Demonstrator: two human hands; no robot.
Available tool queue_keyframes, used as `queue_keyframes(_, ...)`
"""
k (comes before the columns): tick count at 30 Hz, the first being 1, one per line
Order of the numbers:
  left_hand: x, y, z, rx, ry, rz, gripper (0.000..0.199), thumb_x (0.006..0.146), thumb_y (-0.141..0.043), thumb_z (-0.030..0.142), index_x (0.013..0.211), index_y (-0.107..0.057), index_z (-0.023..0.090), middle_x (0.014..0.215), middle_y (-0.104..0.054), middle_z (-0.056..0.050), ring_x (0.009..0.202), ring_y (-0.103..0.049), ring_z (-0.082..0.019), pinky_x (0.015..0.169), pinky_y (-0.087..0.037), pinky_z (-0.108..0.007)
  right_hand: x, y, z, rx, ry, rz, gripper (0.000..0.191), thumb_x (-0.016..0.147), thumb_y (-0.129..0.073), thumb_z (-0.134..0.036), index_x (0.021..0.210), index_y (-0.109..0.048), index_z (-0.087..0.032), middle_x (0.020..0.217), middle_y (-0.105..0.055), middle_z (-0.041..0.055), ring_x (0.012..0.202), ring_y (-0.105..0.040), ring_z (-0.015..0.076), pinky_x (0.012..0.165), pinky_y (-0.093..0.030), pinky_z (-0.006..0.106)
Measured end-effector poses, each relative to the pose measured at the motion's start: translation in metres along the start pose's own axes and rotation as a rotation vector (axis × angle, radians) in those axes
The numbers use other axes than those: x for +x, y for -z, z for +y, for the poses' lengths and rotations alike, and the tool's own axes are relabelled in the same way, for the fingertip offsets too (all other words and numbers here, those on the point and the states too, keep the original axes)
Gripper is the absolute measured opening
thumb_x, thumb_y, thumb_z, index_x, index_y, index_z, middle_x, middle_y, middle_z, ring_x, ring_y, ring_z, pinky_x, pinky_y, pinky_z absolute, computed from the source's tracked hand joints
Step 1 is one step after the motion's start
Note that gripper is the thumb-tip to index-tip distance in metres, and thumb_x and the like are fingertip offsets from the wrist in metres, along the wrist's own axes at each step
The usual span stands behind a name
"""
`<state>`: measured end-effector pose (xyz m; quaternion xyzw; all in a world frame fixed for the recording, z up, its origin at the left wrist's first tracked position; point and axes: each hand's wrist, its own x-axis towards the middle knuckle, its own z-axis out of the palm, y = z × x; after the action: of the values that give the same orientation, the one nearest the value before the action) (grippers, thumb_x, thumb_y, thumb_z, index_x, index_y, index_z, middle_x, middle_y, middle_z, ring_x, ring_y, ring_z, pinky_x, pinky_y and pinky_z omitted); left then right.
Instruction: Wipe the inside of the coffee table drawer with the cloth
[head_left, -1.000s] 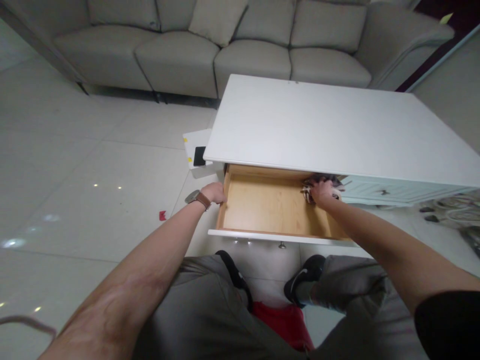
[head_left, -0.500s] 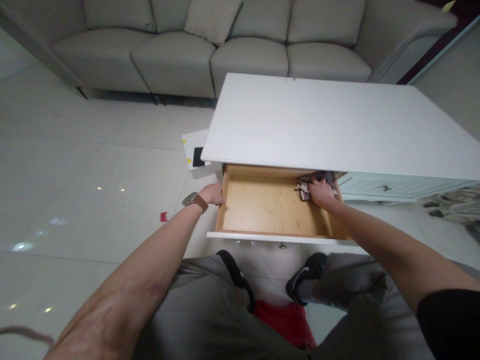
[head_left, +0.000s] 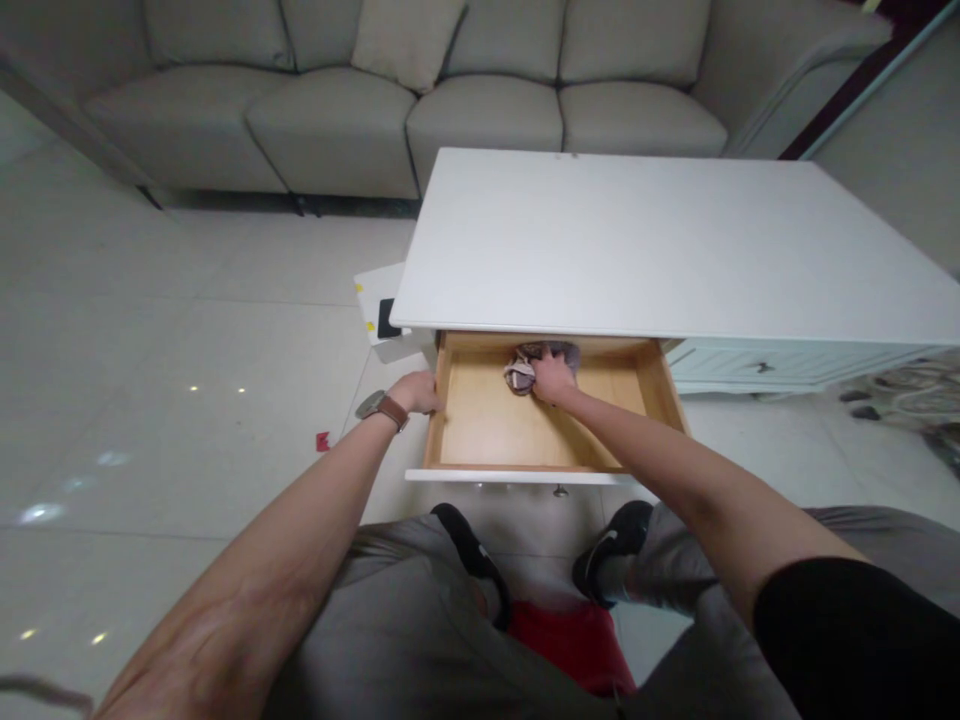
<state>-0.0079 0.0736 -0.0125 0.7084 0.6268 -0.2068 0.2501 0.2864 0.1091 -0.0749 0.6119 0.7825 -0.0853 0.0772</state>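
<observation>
A wooden drawer (head_left: 480, 435) with a white front is pulled out of the white coffee table (head_left: 637, 240). Inside it, toward the back, my right hand (head_left: 553, 378) is closed on a crumpled, patterned greyish-brown cloth (head_left: 519, 372) and presses it to the drawer bottom. Part of the cloth is covered by my fingers. My left hand (head_left: 417, 392), with a brown-strapped watch at the wrist, grips the drawer's left side wall; its fingertips are partly hidden.
A white box (head_left: 369, 300) with a black patch stands on the floor left of the table. Behind is a grey sofa (head_left: 480, 125). A red object (head_left: 574, 645) lies between my feet, and a red scrap (head_left: 322, 441) is on the tiles. A second drawer (head_left: 750, 367) is closed.
My right hand has slid the cloth leftward along the back of the drawer, from the right corner to near the middle. My left hand keeps its place on the drawer side.
</observation>
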Motion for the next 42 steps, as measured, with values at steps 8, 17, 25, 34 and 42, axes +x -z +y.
queue_keyframes(8, -0.002, 0.004, 0.003, 0.01, 0.011, -0.03, 0.02, 0.069, -0.068, 0.028, 0.079, -0.081, 0.016, 0.081, -0.079, -0.01, 0.08, -0.072, -0.02, 0.067, -0.051, -0.022, 0.02, 0.003, -0.095, 0.053, 0.268, -0.023, 0.052, 0.098, -0.044, -0.018, 0.148, -0.051, -0.032, 0.16, -0.035, 0.0132, 0.135, -0.039, 0.0353, 0.097, -0.048, 0.048)
queue_keyframes(17, -0.003, 0.003, 0.003, -0.014, 0.032, -0.028, 0.018, 0.069, -0.067, 0.026, 0.077, -0.079, 0.014, 0.085, -0.08, -0.011, 0.079, -0.072, -0.019, 0.061, -0.047, -0.022, 0.006, 0.013, -0.004, -0.147, 0.251, -0.091, 0.044, 0.101, -0.035, -0.019, 0.133, -0.066, -0.019, 0.141, -0.056, 0.0211, 0.123, -0.053, 0.0317, 0.097, -0.044, 0.047)
queue_keyframes(25, -0.001, 0.0, 0.002, -0.006, 0.018, -0.018, 0.022, 0.07, -0.067, 0.027, 0.079, -0.08, 0.013, 0.083, -0.079, -0.012, 0.075, -0.071, -0.019, 0.061, -0.048, -0.023, -0.034, 0.026, 0.132, -0.37, -0.047, -0.21, 0.036, 0.093, -0.043, -0.007, 0.107, -0.077, -0.004, 0.11, -0.071, 0.0306, 0.111, -0.064, 0.0354, 0.091, -0.048, 0.048)
queue_keyframes(34, -0.002, 0.002, 0.003, 0.019, 0.051, -0.04, 0.029, 0.067, -0.07, 0.028, 0.089, -0.082, 0.012, 0.084, -0.079, -0.013, 0.081, -0.072, -0.022, 0.07, -0.052, -0.025, -0.043, 0.018, 0.14, -0.429, 0.002, -0.224, 0.03, 0.09, -0.057, -0.015, 0.11, -0.076, -0.005, 0.113, -0.071, 0.028, 0.112, -0.066, 0.0361, 0.092, -0.052, 0.043)
queue_keyframes(42, -0.003, 0.0, 0.001, 0.005, 0.016, -0.017, 0.026, 0.068, -0.069, 0.028, 0.085, -0.081, 0.013, 0.082, -0.079, -0.012, 0.08, -0.071, -0.021, 0.065, -0.049, -0.024, -0.054, 0.014, 0.145, -0.431, 0.03, -0.249, 0.034, 0.083, -0.064, -0.02, 0.112, -0.075, -0.006, 0.111, -0.073, 0.0257, 0.106, -0.07, 0.0339, 0.089, -0.054, 0.039)
